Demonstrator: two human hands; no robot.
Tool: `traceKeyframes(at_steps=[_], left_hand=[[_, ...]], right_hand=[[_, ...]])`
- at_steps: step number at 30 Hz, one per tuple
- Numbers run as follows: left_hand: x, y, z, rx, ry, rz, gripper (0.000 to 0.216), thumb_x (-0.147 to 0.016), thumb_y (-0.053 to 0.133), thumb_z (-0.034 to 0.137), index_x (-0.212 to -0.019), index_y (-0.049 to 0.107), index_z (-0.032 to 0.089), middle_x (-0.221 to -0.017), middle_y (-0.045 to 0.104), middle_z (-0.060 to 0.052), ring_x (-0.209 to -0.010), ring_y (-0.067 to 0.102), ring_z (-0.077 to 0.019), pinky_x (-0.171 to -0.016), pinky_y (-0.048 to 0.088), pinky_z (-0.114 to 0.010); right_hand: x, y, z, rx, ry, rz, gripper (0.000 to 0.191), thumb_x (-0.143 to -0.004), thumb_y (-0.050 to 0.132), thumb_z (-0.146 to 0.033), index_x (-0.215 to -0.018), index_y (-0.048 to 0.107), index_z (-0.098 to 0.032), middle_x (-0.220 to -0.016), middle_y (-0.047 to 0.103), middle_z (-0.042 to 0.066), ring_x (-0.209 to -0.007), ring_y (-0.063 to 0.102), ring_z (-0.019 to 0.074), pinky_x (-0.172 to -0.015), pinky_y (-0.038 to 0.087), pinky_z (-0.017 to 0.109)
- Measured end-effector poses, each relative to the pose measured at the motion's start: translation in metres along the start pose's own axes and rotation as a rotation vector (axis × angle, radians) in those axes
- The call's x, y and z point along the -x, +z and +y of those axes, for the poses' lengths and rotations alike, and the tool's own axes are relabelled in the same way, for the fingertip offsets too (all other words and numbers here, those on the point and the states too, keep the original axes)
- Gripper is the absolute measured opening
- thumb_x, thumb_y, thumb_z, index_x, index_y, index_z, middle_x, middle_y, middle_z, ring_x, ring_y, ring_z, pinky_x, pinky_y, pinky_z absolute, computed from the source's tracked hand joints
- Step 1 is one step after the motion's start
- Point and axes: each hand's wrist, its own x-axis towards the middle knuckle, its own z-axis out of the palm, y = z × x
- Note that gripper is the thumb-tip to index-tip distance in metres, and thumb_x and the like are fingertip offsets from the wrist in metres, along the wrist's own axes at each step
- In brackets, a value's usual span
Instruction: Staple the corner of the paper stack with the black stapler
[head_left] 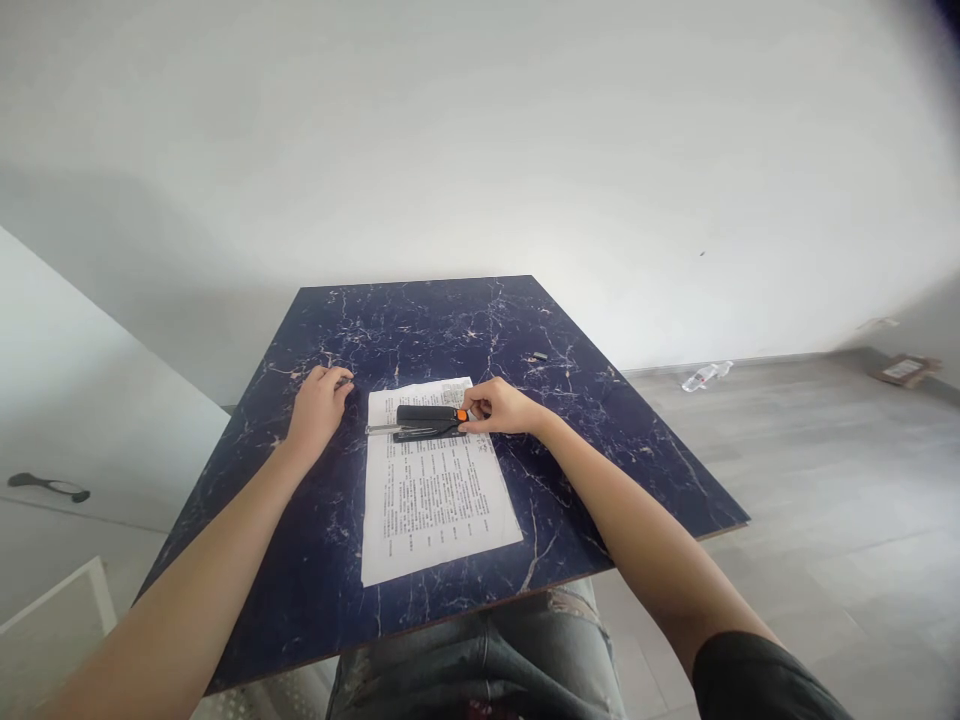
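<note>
A black stapler (427, 415) with an orange part at its right end lies on its side across printed paper sheets (435, 500). A silvery metal rail (382, 429) sticks out of its left end. My right hand (501, 407) grips the orange end between thumb and fingers. Left of the sheets, my left hand (319, 405) rests low over the table, its fingers curled in toward the thumb. Something small and dark shows at those fingertips, too small to name. A small grey strip (538, 356) lies on the table beyond my right hand.
The dark blue marble-patterned table (420, 330) stands close to a white wall (480, 150). A white cabinet with a dark handle (49, 488) is at the left. On the floor to the right lie a clear plastic bottle (706, 376) and a brown package (905, 369).
</note>
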Motion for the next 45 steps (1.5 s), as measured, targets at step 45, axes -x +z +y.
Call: traceKeyframes(at_steps=[45], left_hand=[[0.0014,-0.0066,0.0090,0.018,0.047,0.102,0.010,-0.095,0.059,0.031,-0.092,0.064,0.022,-0.097,0.072,-0.008,-0.094,0.067,-0.0260,-0.092,0.050,-0.038]], right_hand=[[0.0010,0.0000,0.0048,-0.023,-0.012,0.005,0.026,-0.084,0.082,-0.040,-0.085,0.068,-0.017,-0.066,0.061,-0.003,-0.057,0.048,0.0101,-0.058,0.039,0.025]])
